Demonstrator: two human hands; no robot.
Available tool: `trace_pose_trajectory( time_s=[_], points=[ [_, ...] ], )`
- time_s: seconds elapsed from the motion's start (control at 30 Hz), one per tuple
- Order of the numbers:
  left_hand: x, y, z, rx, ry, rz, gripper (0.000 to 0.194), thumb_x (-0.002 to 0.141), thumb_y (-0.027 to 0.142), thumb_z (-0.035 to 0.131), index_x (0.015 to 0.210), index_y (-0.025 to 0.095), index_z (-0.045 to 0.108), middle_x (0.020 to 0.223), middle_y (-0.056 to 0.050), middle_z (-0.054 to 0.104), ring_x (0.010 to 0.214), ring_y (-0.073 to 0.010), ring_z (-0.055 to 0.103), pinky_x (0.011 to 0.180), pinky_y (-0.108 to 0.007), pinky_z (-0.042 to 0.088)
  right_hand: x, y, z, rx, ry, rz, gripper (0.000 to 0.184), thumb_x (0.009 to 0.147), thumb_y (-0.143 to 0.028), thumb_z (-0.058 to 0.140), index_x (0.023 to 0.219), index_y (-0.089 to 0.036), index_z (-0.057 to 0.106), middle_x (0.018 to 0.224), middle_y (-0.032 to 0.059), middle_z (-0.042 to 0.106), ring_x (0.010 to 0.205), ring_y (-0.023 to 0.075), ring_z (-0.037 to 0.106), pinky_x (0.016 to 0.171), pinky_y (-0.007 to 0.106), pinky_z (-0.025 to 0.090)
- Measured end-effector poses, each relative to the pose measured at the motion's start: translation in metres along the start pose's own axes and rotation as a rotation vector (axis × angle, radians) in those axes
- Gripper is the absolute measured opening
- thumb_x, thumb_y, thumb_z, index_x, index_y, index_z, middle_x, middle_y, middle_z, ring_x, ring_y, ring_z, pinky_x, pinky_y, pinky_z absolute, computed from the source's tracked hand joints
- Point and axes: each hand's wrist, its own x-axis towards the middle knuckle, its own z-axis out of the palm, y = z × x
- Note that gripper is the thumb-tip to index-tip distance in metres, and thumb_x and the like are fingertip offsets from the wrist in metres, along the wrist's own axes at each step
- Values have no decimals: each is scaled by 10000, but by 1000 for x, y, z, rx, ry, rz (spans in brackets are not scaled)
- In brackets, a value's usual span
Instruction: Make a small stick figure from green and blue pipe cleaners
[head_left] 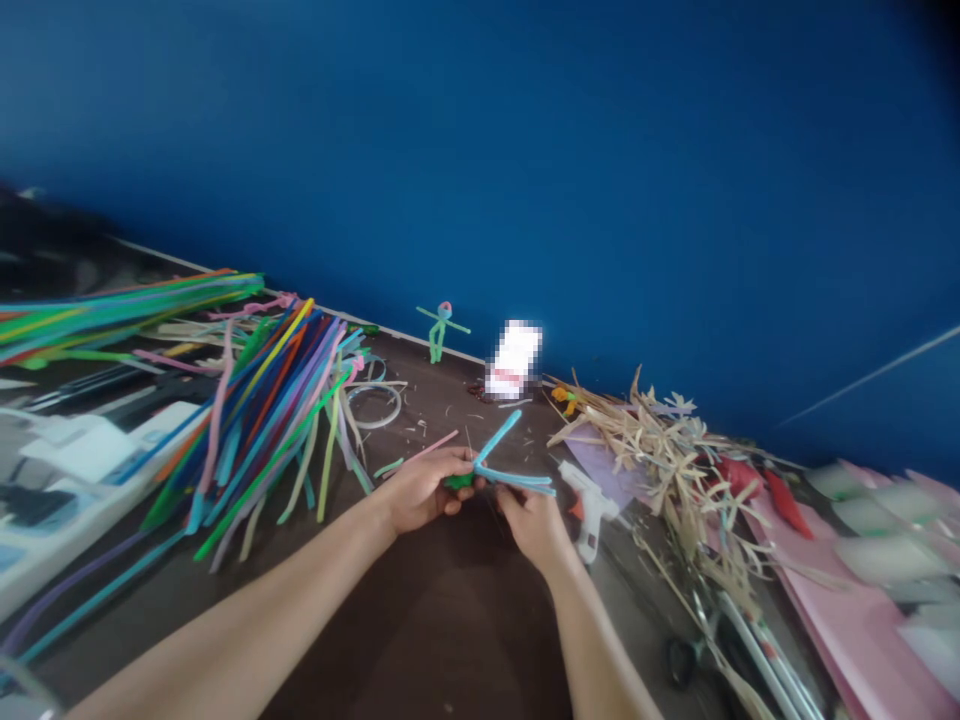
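Scissors lay on the desk, near right. And mid-desk, the left hand pinched a green piece, blue stems forking by its thumb! The right hand was curled at the lower stem, grip impossible to tell, glue gun alongside. Beyond, a green figure stood left of a bright screen.

Two hands, one glue gun, one stick figure, one blurred bright screen
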Motion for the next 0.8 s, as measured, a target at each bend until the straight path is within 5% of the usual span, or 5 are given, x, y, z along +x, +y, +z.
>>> trace_pose_trajectory(
  time_s=[0.27,0.8],
  points=[
    [2,-2,-3,14,26,-1,73,663,174,551,712,132,515,642,-11,524,481,-59,430,357,-140,249,0,2,2,-4,-15,-31,220,772,-230,450,864,-215,650,901,27,661,875,212,585,826,331,408],
    [2,-3,-2,7,45,-37,106,628,136,546,731,121,531,607,13,470,467,-45,398,340,-129,191,-1,1,0,9,2,27,237,742,-202,454,861,-223,657,738,14,658,736,189,593,638,277,462]
  ],
)
